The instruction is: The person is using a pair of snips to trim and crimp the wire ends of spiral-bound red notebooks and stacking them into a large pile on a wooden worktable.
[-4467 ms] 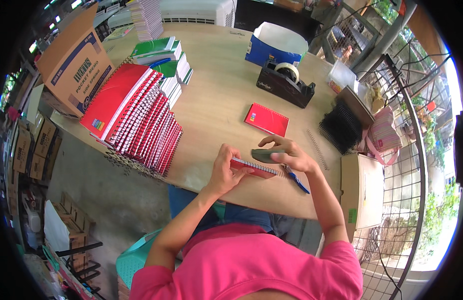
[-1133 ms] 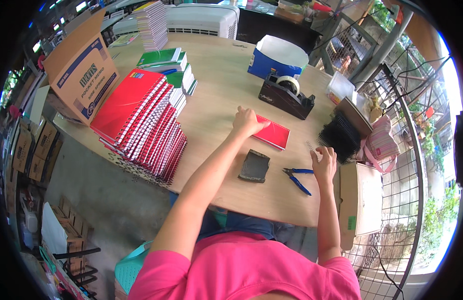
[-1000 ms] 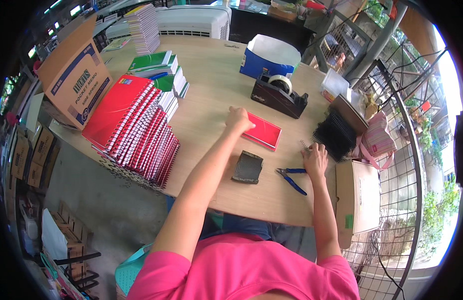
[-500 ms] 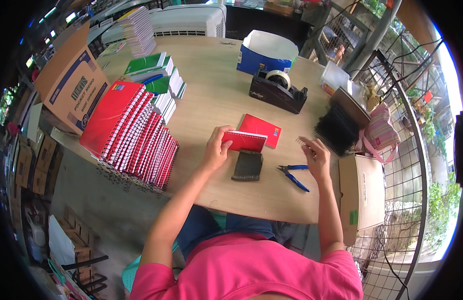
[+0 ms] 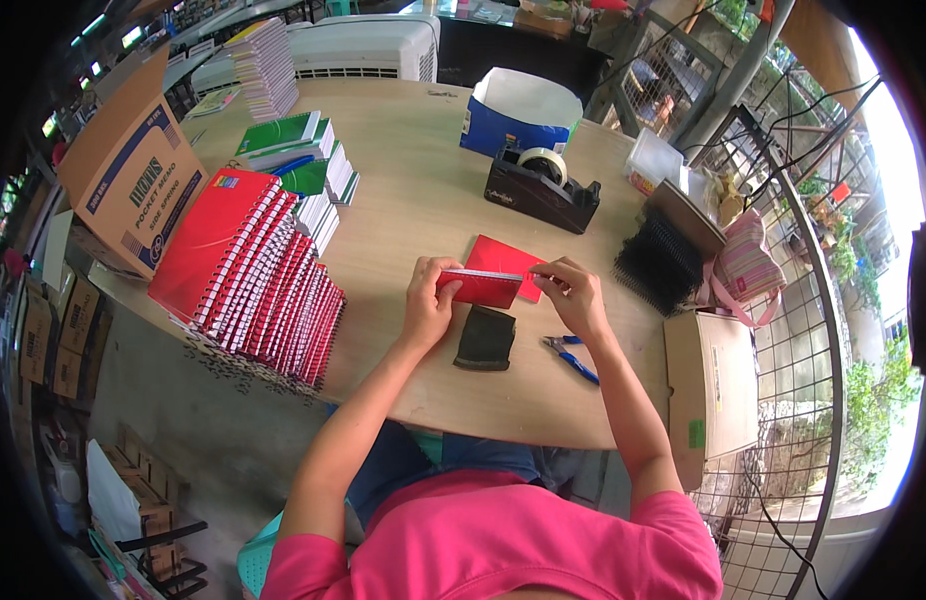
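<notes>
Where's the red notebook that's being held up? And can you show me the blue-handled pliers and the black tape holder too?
Held red notebook (image 5: 486, 290): head view, middle of its cover.
Blue-handled pliers (image 5: 578, 367): head view, on one blue handle.
Black tape holder (image 5: 536, 194): head view, side of its black body.

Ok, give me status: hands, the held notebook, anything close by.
Left hand gripping red notebook. Right hand at its right end, grip unclear. Close by: another notebook lying just beyond, dark block and pliers on the near side.

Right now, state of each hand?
Left hand: closed, holding a red notebook.
Right hand: pinched at the notebook's right end; held thing too small to tell.
</notes>
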Motion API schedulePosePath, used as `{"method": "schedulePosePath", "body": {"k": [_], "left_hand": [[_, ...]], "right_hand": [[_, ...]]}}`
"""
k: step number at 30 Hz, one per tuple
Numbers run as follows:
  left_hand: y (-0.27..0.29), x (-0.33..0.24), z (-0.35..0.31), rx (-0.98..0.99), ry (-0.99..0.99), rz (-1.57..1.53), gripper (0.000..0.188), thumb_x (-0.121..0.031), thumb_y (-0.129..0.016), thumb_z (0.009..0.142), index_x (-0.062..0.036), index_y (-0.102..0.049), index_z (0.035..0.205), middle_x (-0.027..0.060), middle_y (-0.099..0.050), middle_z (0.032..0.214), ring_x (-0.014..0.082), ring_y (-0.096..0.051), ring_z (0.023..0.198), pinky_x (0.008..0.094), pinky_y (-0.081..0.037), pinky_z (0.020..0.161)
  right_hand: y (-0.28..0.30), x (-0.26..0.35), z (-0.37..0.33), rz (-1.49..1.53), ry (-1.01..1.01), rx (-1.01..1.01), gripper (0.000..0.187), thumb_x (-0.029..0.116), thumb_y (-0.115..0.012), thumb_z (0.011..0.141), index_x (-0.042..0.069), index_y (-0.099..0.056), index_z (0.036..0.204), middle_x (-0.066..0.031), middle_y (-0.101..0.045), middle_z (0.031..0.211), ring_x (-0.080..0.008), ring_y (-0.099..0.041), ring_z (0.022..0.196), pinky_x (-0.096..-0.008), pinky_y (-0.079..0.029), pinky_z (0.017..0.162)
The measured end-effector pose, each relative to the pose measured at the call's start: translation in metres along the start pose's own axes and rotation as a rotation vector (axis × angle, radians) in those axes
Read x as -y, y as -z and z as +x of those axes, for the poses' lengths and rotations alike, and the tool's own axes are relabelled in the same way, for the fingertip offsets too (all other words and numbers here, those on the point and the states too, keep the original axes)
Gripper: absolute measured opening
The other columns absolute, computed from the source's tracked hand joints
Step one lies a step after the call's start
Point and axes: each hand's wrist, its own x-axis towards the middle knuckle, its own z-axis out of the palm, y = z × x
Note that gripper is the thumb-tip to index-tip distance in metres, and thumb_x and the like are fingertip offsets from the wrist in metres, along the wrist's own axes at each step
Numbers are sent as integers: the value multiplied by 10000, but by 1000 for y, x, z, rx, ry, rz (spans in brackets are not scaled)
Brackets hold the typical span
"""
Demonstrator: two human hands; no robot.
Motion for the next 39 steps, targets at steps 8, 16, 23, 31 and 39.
{"method": "schedulePosePath", "body": {"k": [8, 16, 23, 31, 39], "left_hand": [[-2, 2, 4, -13, -26, -9, 217, 1, -661, 897, -75, -597, 1090, 102, -595, 989, 285, -601, 869, 379, -484, 714], [-2, 3, 1, -44, 13, 13, 216, -1, -666, 894, -78, -603, 1085, 106, -596, 988, 288, -604, 874, 388, -490, 725], [-3, 3, 0, -32, 17, -8, 235, 27, -665, 884, -84, -608, 1083, 105, -593, 983, 286, -605, 864, 384, -490, 708], [-2, 1, 1, -36, -18, -5, 238, 43, -649, 884, -80, -610, 1084, 113, -589, 971, 290, -609, 863, 384, -491, 704], [2, 0, 2, -8, 27, -5, 230, 11, -664, 882, -60, -597, 1090, 118, -585, 979, 305, -599, 906, 406, -492, 748]], "right_hand": [[-3, -11, 12, 37, 137, 63, 193, 1, -718, 842, 34, -738, 1031, -71, -710, 976, -162, -659, 876, -294, -518, 775], [-4, -10, 15, 131, 93, 229, 180, -18, -703, 842, 8, -726, 1019, -114, -711, 932, -178, -650, 753, -318, -524, 712], [2, -3, 21, 38, 44, 225, 205, 46, -696, 872, 19, -691, 1075, -137, -709, 940, -208, -666, 771, -346, -528, 708], [-7, 4, 22, -93, 238, 240, 234, 81, -699, 850, 46, -689, 1081, -136, -668, 900, -310, -660, 768, -400, -521, 691], [-5, 54, -3, -451, 401, 111, 395, 293, -763, 834, 167, -698, 1203, -126, -583, 1175, -343, -542, 1122, -481, -453, 934]]}}
